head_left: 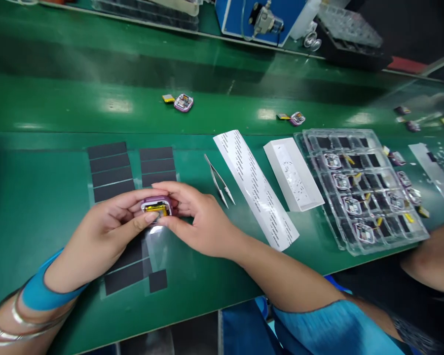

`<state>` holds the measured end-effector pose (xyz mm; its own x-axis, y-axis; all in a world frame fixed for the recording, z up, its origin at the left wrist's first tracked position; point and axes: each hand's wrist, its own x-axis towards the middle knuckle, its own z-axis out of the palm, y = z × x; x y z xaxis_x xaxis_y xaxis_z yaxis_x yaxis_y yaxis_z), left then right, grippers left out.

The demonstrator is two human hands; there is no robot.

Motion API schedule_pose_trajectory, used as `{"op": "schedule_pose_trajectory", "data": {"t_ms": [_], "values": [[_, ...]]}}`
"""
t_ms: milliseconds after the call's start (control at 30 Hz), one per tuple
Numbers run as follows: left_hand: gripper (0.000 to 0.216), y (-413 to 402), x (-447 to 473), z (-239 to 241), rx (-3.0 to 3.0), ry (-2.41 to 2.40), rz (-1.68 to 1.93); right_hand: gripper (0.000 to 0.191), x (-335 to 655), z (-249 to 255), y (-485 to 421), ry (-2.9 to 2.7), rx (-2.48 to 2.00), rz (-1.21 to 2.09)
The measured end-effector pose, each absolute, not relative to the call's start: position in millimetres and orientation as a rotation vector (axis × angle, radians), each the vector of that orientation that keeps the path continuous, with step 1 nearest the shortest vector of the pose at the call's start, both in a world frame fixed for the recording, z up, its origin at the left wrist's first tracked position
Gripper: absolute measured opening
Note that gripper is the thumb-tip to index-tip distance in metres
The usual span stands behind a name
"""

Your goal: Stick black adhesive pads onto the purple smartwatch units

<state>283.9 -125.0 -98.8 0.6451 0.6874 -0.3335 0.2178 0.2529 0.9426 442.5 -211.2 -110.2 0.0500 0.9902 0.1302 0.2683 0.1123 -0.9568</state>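
Both my hands hold one small purple device casing [156,205] with a yellow part showing inside it, just above the green bench. My left hand [103,231] pinches its left side, thumb pressing on the front edge. My right hand [196,219] grips its right side with fingers curled round the top. Beneath them lies a clear sheet carrying dark grey rectangular strips [113,170].
Metal tweezers [219,180] lie right of my hands, then a white label strip [255,187], a white block [292,172] and a clear tray [410,231] with several casings. Two more casings [183,102] [297,118] sit on the belt. Another person's arm [432,259] shows at right.
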Motion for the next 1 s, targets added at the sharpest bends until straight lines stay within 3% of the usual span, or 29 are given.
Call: {"op": "schedule_pose_trajectory", "data": {"t_ms": [133,367,600,700,1000], "values": [[0.037,-122,289,-93,1.261,0.808,0.315,0.052,445,-111,-210,-1.432,-1.270,0.988],[0.029,-126,289,-95,1.306,0.686,0.483,0.047,432,-110,-213,-1.470,-1.343,0.787],[0.044,-112,280,-102,1.077,0.562,0.380,0.058,436,-120,-200,-1.321,-1.259,0.890],[0.049,-113,273,-96,1.034,0.441,0.324,0.054,447,-123,-196,-1.196,-1.243,0.801],[0.056,-120,276,-108,2.157,0.774,0.915,0.037,459,-130,-194,-1.162,-1.446,0.482]]}}
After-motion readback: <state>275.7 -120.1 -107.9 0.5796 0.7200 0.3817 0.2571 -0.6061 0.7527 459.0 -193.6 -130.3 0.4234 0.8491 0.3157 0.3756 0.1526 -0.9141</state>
